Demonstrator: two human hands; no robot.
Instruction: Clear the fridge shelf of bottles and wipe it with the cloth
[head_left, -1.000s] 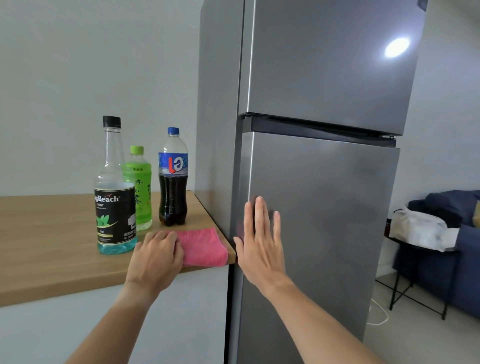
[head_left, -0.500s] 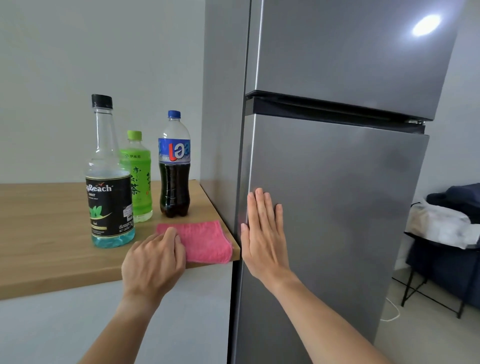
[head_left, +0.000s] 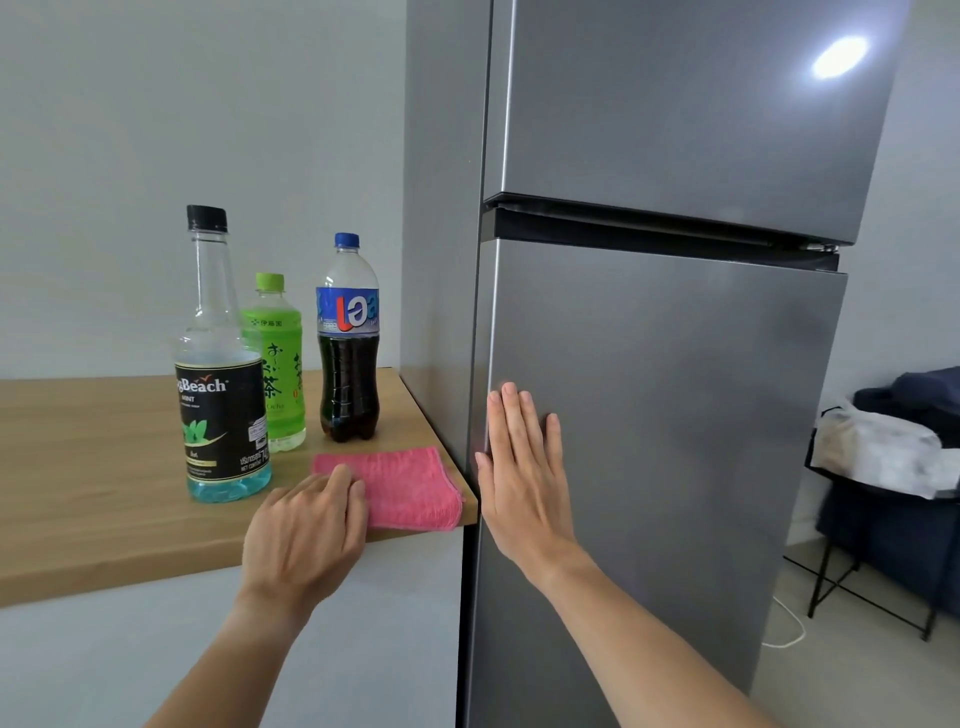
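hands unmoved | left grip (head_left: 306, 530) curled on one cloth (head_left: 410, 486) | right (head_left: 524, 478) flat | three bottles (head_left: 348, 338)

One view only, from a camera worn on the person's head, looking forward and slightly down. It sits close: both forearms reach in from the bottom edge. The fridge (head_left: 649, 415) fills the right half at arm's reach, the table (head_left: 104, 467) lies to the left, and wide-angle bending curves the edges.
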